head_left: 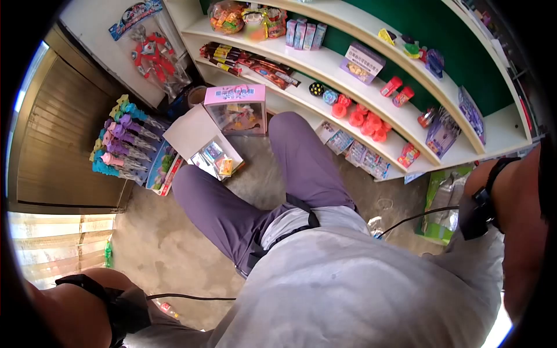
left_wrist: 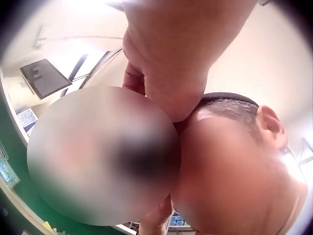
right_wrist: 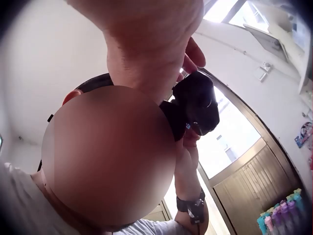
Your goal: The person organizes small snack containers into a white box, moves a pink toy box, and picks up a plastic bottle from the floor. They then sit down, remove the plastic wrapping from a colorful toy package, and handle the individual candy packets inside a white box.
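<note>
Both hands are raised to the black camera (right_wrist: 198, 103) worn at the front of the person's head. In the right wrist view, the right hand (right_wrist: 146, 58) reaches over from above, its fingertips (right_wrist: 194, 53) on the camera's top edge. The left hand (right_wrist: 190, 141) grips the same camera from below. Seen from the left wrist, the left hand (left_wrist: 166, 73) fills the top and the right hand (left_wrist: 157, 215) shows low down; blurred patches hide much between them. A dark headband (left_wrist: 230, 98) circles the head. Only the raised arms appear in the head view, hands out of frame.
White shelves (head_left: 342, 66) with packaged toys and sweets curve around the front. An opened white box (head_left: 194, 130), a pink toy box (head_left: 235, 110) and a rack of colourful toys (head_left: 125, 145) stand on the floor. Cables run from the wrist straps.
</note>
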The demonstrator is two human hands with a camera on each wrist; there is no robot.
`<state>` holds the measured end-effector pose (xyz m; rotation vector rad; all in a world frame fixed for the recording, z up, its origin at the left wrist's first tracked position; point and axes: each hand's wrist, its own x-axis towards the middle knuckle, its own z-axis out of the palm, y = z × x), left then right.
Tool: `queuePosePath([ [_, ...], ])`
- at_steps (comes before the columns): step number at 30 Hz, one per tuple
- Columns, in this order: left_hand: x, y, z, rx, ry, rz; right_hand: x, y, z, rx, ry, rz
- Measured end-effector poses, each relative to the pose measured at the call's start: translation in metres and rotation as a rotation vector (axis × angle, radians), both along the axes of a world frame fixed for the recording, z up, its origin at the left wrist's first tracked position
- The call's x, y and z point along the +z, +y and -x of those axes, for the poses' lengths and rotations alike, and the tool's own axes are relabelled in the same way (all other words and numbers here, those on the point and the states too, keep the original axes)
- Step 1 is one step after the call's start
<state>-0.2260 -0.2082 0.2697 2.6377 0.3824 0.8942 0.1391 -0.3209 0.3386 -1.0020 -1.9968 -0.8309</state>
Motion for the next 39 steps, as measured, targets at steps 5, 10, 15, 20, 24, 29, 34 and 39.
queuePosePath([
  [5, 0.005, 0.002, -0.009, 0.044, -0.011, -0.025, 0.009, 0.004, -0.015, -0.015, -0.027, 0.015],
  [10, -0.005, 0.014, -0.021, 0.095, -0.004, -0.035, 0.018, 0.016, -0.028, -0.049, -0.066, 0.03],
  [15, -0.009, 0.035, -0.033, 0.146, 0.006, -0.014, 0.032, 0.022, -0.049, -0.174, -0.065, 0.089],
  [20, -0.024, 0.043, -0.048, 0.202, -0.06, 0.02, 0.019, 0.03, -0.064, -0.243, -0.089, 0.104],
  [24, -0.031, 0.056, -0.052, 0.208, -0.058, -0.032, 0.014, 0.046, -0.065, -0.254, -0.078, 0.089],
  [29, -0.017, 0.05, -0.053, 0.199, -0.179, -0.156, 0.02, 0.046, -0.06, -0.23, -0.081, 0.076],
  [34, 0.007, 0.038, -0.028, 0.233, -0.429, -0.331, 0.019, 0.053, -0.035, -0.098, -0.081, 0.001],
  [39, 0.0, 0.034, 0.015, 0.479, -0.649, -0.384, -0.036, 0.087, -0.001, 0.175, 0.062, 0.186],
])
